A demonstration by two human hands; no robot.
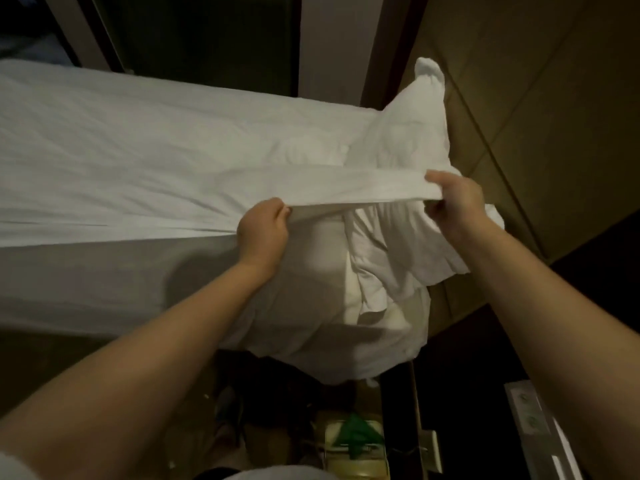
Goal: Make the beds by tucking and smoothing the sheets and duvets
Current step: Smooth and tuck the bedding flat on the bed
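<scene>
Tautly over the bed (pixel 86 282) — sheet edge (pixel 356 192), fast in left hand (pixel 265 230) and right hand (pixel 453 206).

white sheet (pixel 138 157) | flat over bed | near edge (pixel 349 188) lifted taut | crumpled duvet (pixel 398 244) beside

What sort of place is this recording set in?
Probably a hotel bedroom: a bed covered by a white sheet, a white pillow against a panelled headboard wall, and a bedside switch panel.
</scene>
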